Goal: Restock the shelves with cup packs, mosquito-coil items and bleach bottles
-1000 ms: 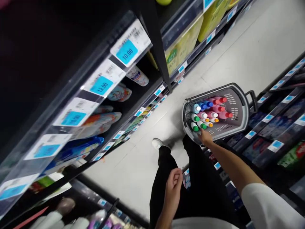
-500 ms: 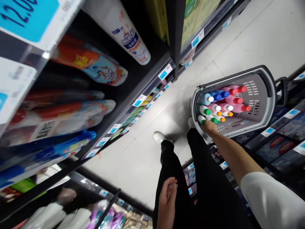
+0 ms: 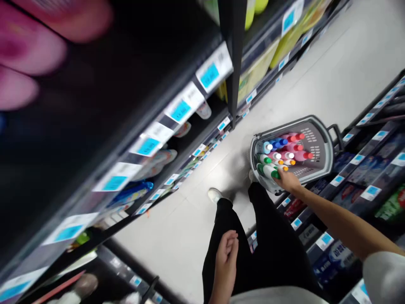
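Observation:
A grey plastic shopping basket (image 3: 329,158) hangs beside my right leg, its dark handles loose at the far end. Inside lie several bottles with coloured caps (image 3: 283,147), in red, blue, white, green and orange. My right hand (image 3: 287,179) grips the near rim of the basket, its fingers resting against a green-capped bottle (image 3: 268,171). Lower down, my left hand (image 3: 226,264) hangs by my left thigh, fingers loosely curled around nothing.
A tall black shelf unit (image 3: 234,55) with blue price tags runs along the left, holding pouches and bottles. A low shelf of boxed goods (image 3: 363,169) lines the right. Between them lies a pale tiled floor (image 3: 316,93). My black trousers and white shoe (image 3: 215,195) show below.
My view has swung back from the left shelf, so the basket looks smaller and the shelf farther away. My right hand still holds the rim, and my left hand stays low.

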Action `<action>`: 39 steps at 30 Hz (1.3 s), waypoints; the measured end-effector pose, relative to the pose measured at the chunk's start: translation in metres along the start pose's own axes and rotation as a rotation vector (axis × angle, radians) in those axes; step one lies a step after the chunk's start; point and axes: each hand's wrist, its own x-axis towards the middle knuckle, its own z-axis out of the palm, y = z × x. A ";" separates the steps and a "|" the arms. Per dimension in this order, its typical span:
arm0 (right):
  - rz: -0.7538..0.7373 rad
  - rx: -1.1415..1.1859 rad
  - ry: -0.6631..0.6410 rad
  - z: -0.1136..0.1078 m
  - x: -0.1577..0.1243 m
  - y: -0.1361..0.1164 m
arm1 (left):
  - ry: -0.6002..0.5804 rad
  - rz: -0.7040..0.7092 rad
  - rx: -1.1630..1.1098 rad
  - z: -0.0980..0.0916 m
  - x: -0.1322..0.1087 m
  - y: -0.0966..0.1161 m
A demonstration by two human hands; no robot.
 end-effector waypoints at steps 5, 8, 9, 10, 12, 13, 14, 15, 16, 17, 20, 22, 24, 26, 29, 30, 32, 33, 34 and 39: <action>-0.209 -0.009 0.257 -0.118 -0.113 -0.007 | -0.079 0.235 -0.011 -0.005 -0.034 0.063; -0.373 0.014 0.572 -0.186 -0.183 -0.015 | -0.076 0.401 -0.017 -0.005 -0.059 0.099; -0.412 0.020 0.679 -0.207 -0.205 -0.018 | -0.075 0.453 -0.022 -0.004 -0.068 0.111; -0.444 0.029 0.776 -0.229 -0.226 -0.022 | -0.079 0.504 -0.030 -0.002 -0.076 0.122; -0.495 0.072 0.937 -0.270 -0.266 -0.030 | -0.101 0.600 -0.039 0.000 -0.092 0.144; -0.515 0.106 1.001 -0.290 -0.283 -0.035 | -0.114 0.648 -0.034 0.001 -0.099 0.154; -0.531 0.143 1.054 -0.309 -0.300 -0.040 | -0.122 0.700 -0.022 0.002 -0.106 0.163; -0.544 0.182 1.098 -0.326 -0.316 -0.045 | -0.125 0.758 -0.005 0.002 -0.113 0.173; -0.556 0.222 1.135 -0.343 -0.330 -0.051 | -0.128 0.821 0.013 0.002 -0.119 0.182; -0.570 0.261 1.165 -0.359 -0.344 -0.057 | -0.127 0.888 0.027 0.001 -0.125 0.190; -0.649 0.382 1.247 -0.398 -0.381 -0.080 | -0.101 1.099 0.044 -0.004 -0.146 0.215; -0.748 0.439 1.285 -0.419 -0.401 -0.097 | -0.071 1.224 0.048 -0.010 -0.162 0.231; -0.867 0.456 1.291 -0.436 -0.418 -0.114 | -0.083 1.315 0.049 -0.017 -0.179 0.245; -0.976 0.472 1.264 -0.450 -0.429 -0.131 | -0.216 1.338 0.030 -0.025 -0.194 0.258; -1.068 0.581 1.183 -0.464 -0.432 -0.156 | -0.562 1.209 -0.032 -0.034 -0.213 0.270; -1.083 0.633 1.144 -0.467 -0.430 -0.165 | -0.650 1.149 -0.059 -0.036 -0.218 0.272; -1.106 0.737 1.049 -0.472 -0.423 -0.181 | -0.737 1.053 -0.110 -0.039 -0.225 0.273; -1.118 0.782 0.991 -0.474 -0.419 -0.188 | -0.751 1.018 -0.138 -0.039 -0.229 0.272; -1.127 0.820 0.932 -0.475 -0.414 -0.195 | -0.755 0.988 -0.167 -0.039 -0.231 0.270; -1.122 0.923 0.749 -0.476 -0.391 -0.216 | -0.674 0.948 -0.324 -0.037 -0.241 0.257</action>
